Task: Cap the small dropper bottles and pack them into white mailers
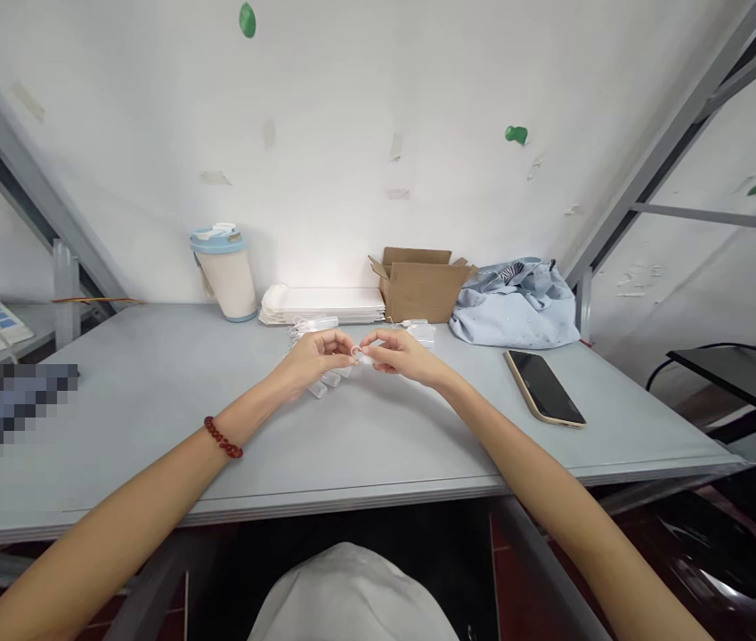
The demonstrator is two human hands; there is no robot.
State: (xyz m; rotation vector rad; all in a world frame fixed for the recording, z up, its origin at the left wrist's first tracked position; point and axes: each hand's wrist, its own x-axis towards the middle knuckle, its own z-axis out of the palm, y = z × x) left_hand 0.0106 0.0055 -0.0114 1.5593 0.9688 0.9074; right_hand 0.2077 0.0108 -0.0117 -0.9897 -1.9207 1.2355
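My left hand (316,358) and my right hand (401,352) meet over the middle of the table, fingers pinched. Between their fingertips is a small white loop (355,352), gripped from both sides. A whitish or clear piece shows beneath my right fingers, too small to make out. Several clear, tube-like plastic pieces (329,378) lie under and beside my left hand, partly hidden by it. More of these clear pieces with white cords (314,326) lie just behind it. Another small group of clear pieces (423,333) rests behind my right hand.
Along the wall stand a cream cup with a blue lid (227,271), a stack of white flat packs (324,304), an open cardboard box (421,289) and a light-blue cloth (517,307). A phone (544,388) lies at right on the grey table (378,445). Metal frame posts flank both sides.
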